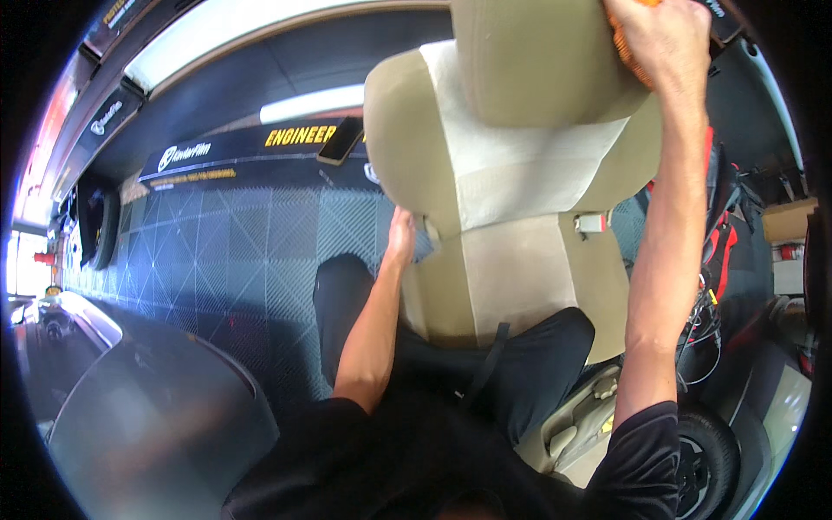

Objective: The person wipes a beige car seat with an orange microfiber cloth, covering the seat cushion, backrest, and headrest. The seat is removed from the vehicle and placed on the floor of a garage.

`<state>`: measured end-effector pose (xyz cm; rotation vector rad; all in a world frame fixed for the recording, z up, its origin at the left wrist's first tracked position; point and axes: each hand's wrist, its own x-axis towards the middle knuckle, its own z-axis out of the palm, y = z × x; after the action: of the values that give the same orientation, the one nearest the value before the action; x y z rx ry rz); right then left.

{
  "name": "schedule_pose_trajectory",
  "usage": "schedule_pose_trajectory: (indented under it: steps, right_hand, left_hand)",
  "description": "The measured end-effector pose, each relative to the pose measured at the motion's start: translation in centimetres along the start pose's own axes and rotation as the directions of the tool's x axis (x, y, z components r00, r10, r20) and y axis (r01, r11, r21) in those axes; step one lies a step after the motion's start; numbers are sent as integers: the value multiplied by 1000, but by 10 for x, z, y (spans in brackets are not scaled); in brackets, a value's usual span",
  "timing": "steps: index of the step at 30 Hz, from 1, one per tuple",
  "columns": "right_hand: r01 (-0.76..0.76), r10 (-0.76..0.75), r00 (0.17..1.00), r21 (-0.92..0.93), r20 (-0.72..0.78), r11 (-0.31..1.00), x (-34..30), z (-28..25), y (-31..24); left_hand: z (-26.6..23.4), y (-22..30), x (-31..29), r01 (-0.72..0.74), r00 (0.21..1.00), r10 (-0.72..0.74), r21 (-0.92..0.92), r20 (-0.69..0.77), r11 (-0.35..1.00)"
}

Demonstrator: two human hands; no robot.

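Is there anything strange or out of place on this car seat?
Yes. The beige seat stands outside a car on the tiled floor. Its upper back looks paler than the part below. The right hand presses something orange on the headrest; the left hand holds the seat's side.
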<state>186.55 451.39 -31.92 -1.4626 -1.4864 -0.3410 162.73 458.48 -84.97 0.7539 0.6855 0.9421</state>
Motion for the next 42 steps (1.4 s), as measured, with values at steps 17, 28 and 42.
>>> schedule_pose_trajectory:
  steps: [17,28,42]
  right_hand:
    - [23,-202,965,-715,-165,699,9,42,38]
    - [81,-127,991,-581,-37,810,-29,15,14]
    - [-179,28,967,-597,-253,782,-127,-39,5]
  left_hand:
    - [42,-7,-26,-135,966,76,-230,-246,964]
    - [15,-17,-31,-120,993,110,-369,-47,921]
    - [10,-28,-38,-152,988,155,-216,-5,964]
